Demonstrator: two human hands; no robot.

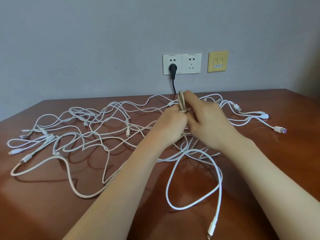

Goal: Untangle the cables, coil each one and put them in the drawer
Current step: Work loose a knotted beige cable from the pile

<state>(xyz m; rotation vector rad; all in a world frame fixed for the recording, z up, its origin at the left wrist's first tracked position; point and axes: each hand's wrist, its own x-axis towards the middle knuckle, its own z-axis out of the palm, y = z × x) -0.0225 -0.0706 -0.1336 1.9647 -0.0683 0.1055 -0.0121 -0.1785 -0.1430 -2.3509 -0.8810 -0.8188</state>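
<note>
Two bare forearms reach in from the bottom edge, and between them the plug end of a white cable (pixel 214 221) lies nearest on the reddish-brown desk (pixel 52 213), its cord looping back toward the hands. Both hands meet above the middle of the desk. The left hand (pixel 171 126) has its fingers curled tight round the lower part of a beige cable (pixel 181 101), folded into a short upright bundle. The right hand (pixel 207 123) has its fingers bent onto the same bundle and seems to pinch the loose tail that wraps its waist. Behind and to the left, a tangle of white and beige cables (pixel 127 131) sprawls flat across the desk, well apart from the held bundle at its far left. On the wall are two sockets (pixel 181 64), a black plug (pixel 172 68) in the left one, and a yellowish network plate (pixel 217 61). No drawer is in view. These cords look light, limp and a little springy, so a coil will likely loosen unless gripped across all its turns at the wrapped middle. Pulling by the plugs may strain them, so lifting each cord by its length seems safer.
</note>
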